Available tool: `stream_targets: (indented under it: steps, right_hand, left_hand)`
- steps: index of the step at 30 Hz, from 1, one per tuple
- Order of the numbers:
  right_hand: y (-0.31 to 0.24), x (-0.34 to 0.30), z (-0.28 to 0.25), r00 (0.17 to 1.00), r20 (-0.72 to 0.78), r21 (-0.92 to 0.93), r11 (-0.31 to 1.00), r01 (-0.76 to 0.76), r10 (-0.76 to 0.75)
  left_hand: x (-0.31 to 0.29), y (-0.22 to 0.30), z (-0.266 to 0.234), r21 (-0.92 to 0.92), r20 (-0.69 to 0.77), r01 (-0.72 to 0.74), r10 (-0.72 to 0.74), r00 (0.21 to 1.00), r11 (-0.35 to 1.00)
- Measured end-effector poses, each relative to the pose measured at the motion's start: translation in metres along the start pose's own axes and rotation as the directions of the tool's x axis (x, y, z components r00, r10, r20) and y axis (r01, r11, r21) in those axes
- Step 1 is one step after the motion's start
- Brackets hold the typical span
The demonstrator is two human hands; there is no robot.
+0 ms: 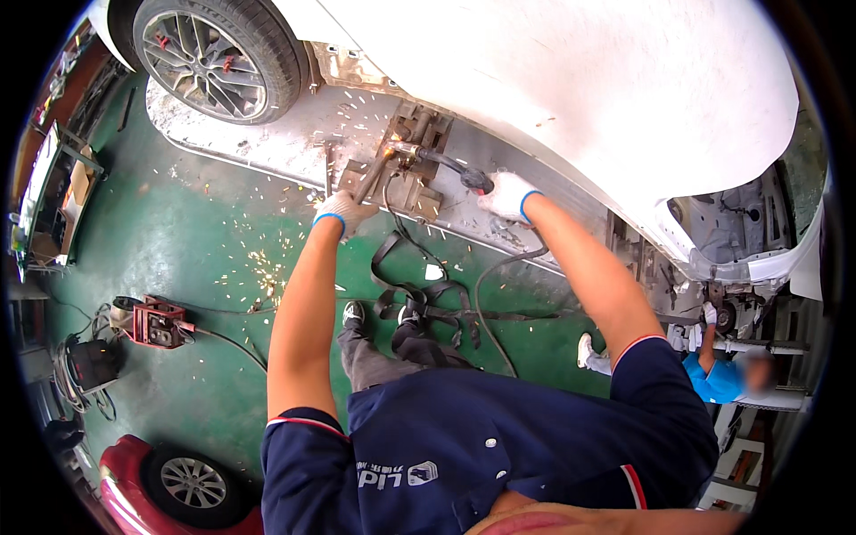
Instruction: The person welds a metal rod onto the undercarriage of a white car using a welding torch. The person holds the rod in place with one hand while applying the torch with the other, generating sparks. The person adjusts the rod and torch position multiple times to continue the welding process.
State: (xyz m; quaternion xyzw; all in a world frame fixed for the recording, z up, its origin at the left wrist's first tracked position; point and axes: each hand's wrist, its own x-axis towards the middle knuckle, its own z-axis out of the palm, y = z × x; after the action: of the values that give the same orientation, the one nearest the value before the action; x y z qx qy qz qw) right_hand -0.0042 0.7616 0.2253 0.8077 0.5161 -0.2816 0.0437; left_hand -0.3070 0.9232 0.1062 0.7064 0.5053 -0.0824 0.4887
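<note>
My left hand (346, 214), in a white knit glove with a blue cuff, is closed round the near end of a rusty metal bar (371, 176). My right hand (508, 194), gloved the same way, grips a welding torch (446, 162) with a dark neck and a metal nozzle. The nozzle meets the bar's far end, where an orange glow shows and sparks fly out to the left and down. Underneath is a rusty metal clamp block (428, 198) on a pale platform. From my right hand a dark cable (486, 276) hangs down.
A white car body (571, 80) with a wheel (209, 67) stands over the platform (241, 147). Black straps (419, 294) lie near my feet on the green floor. A red machine (156, 323) with cables sits left; a person in blue (713, 379) is at right.
</note>
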Motion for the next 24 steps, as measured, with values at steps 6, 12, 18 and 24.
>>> stream_targets:
  steps: [6, 12, 18, 24]
  right_hand:
    - [0.048, -0.011, 0.058, 0.995, 0.014, 0.273, 0.957, -0.095, 0.094]
    - [0.048, -0.004, 0.074, 0.999, 0.008, 0.302, 0.952, -0.045, 0.045]
    - [0.05, 0.019, 0.079, 1.0, -0.005, 0.312, 0.95, -0.008, 0.01]
    - [0.046, 0.017, 0.066, 0.999, 0.036, 0.271, 0.962, -0.022, 0.013]
  left_hand:
    - [-0.038, -0.053, 0.024, -0.302, -0.304, -0.15, 0.054, 0.951, 0.942]
    - [-0.043, -0.052, 0.053, -0.152, -0.504, -0.198, 0.096, 0.858, 0.968]
    - [-0.038, -0.054, 0.054, -0.156, -0.505, -0.177, 0.075, 0.86, 0.972]
    - [-0.042, -0.047, 0.047, -0.125, -0.492, -0.15, 0.07, 0.868, 0.981]
